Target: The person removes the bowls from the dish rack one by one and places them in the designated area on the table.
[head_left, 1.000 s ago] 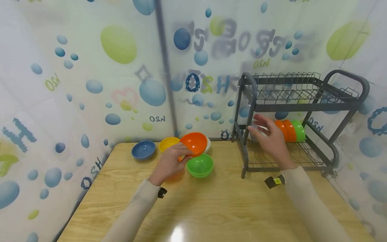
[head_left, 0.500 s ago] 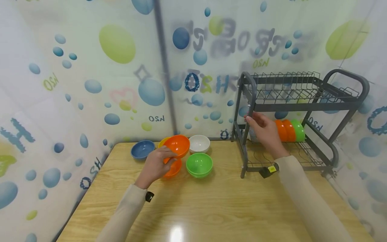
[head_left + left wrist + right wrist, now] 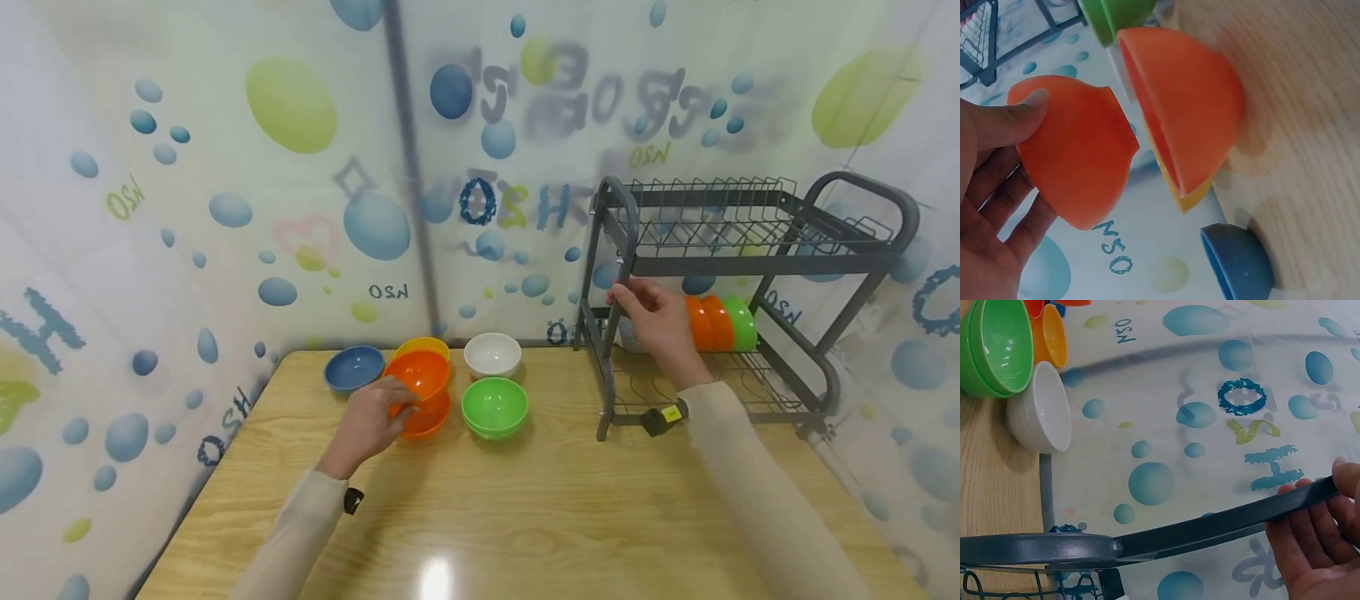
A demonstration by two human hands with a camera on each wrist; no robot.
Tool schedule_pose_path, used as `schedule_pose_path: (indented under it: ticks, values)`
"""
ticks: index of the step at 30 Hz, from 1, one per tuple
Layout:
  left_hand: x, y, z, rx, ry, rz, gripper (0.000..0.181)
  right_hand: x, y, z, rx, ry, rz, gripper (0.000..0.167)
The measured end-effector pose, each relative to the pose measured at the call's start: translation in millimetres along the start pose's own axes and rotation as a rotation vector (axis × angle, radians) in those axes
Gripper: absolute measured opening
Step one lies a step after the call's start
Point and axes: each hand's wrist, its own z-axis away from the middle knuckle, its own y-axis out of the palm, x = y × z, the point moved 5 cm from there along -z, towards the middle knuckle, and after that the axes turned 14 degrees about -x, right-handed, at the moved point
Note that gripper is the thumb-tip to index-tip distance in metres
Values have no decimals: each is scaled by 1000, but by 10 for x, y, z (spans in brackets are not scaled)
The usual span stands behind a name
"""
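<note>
1. While the left hand (image 3: 369,425) pinches an orange bowl (image 3: 423,375) between thumb and fingers, that bowl hangs just above a second orange bowl (image 3: 429,421) on the wooden table (image 3: 525,517); the left wrist view shows a gap between them.
2. The held bowl covers part of the second one in the head view, and the far fingertips are hidden behind it in the left wrist view.
3. The right hand (image 3: 660,321) grips the near left post of the dark rack (image 3: 750,266); at the edge of the right wrist view, this hand is partly cut off.
4. Behind the orange pair, the yellow bowl (image 3: 422,343) shows little more than its rim and upper inside.
5. The blue bowl (image 3: 354,369) stands whole at the left in the head view but is cut off in the left wrist view.
6. The white bowl (image 3: 492,356) stands behind the stacked green bowls (image 3: 495,408).
7. On the rack's lower shelf, sideways bowls (image 3: 718,323) are partly masked by the right hand; a pale thing (image 3: 628,335) beside them is too covered to identify.
</note>
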Motion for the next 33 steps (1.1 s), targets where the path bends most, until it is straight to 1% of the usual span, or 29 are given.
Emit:
schedule_pose_path:
  ticks: [2, 7, 12, 18, 25, 30, 33]
  values:
    - [9, 19, 43, 28, -12, -16, 15, -3, 3, -4, -4, -7, 6, 54]
    - [9, 80, 119, 69, 3, -79, 15, -8, 14, -15, -28, -34, 32, 53]
    - [2, 128, 174, 79, 9, -123, 16, -15, 33, -13, -39, -55, 42, 54]
    - [-13, 187, 238, 77, 18, -132, 16, -28, 28, 14, -45, -69, 43, 54]
    - [-28, 228, 254, 86, 17, -132, 16, -41, 28, 21, -55, -64, 32, 53]
    - [-44, 246, 250, 108, 3, -135, 17, -52, 36, 17, -62, -72, 34, 52]
    - [-44, 263, 242, 134, -4, -139, 17, -59, 35, 14, -65, -71, 39, 52]
